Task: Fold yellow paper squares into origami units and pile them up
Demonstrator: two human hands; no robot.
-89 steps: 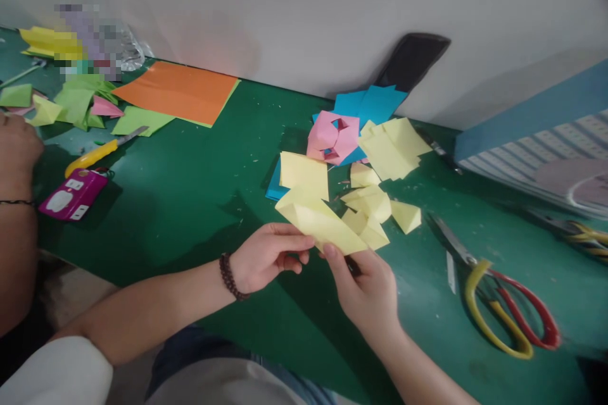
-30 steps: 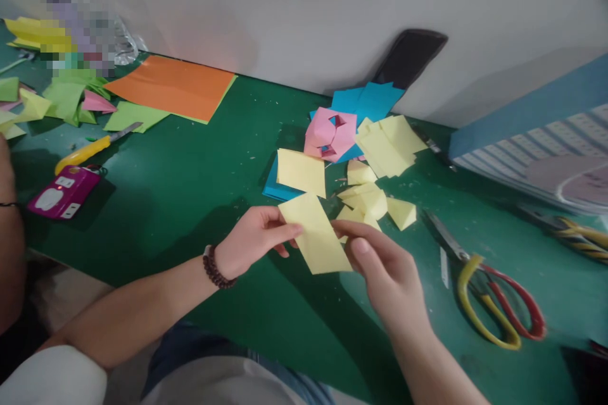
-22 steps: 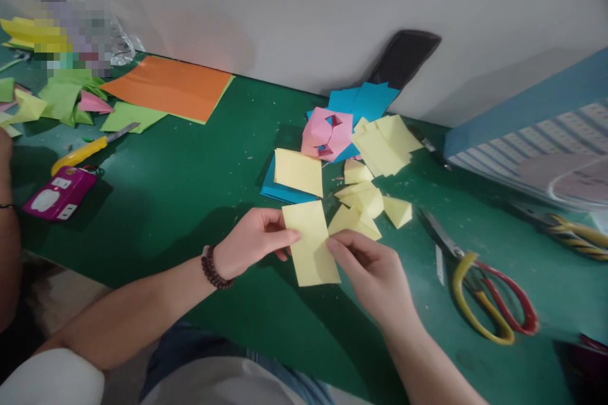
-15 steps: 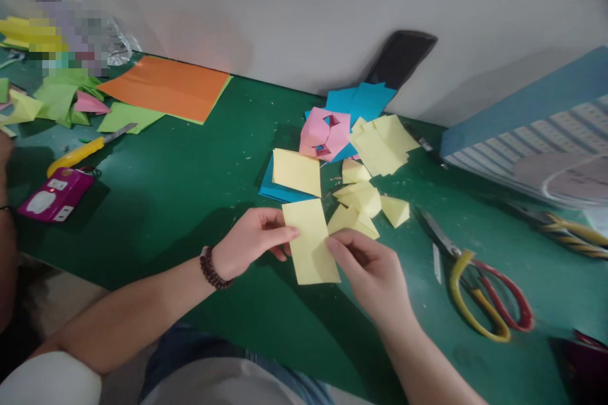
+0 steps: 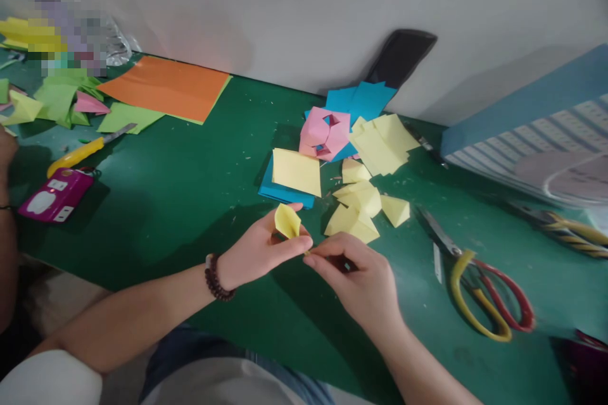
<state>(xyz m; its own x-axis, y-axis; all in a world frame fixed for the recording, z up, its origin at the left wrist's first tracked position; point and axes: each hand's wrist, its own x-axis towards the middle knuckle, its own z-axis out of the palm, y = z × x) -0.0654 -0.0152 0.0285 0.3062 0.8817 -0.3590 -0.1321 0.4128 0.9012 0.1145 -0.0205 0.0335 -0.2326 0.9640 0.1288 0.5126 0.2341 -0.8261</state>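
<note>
A small yellow paper [image 5: 287, 220], curled along its length, is held between the thumb and fingers of my left hand [image 5: 266, 245]. My right hand [image 5: 358, 272] pinches the low edge of this same paper, mostly hidden by the fingers. Just beyond the hands lie folded yellow paper pieces [image 5: 361, 199] and a yellow sheet stack [image 5: 297, 172] on blue paper [image 5: 285, 195]. Behind these stand a pink folded paper shape [image 5: 325, 133], blue sheets [image 5: 363, 98] and more yellow sheets [image 5: 382, 145].
Scissors [image 5: 468, 285] and pliers [image 5: 555, 221] lie right, beside a blue-striped box [image 5: 532, 133]. A phone [image 5: 401, 57] leans on the wall. Leftward are orange paper [image 5: 166, 85], a yellow utility knife [image 5: 85, 152], a purple device [image 5: 57, 195], green scraps [image 5: 57, 98] and another person's arm [image 5: 6, 234].
The yellow paper, flat and upright between both hands before, is now curled over inside my left hand. My right hand has moved slightly left, close to the left thumb.
</note>
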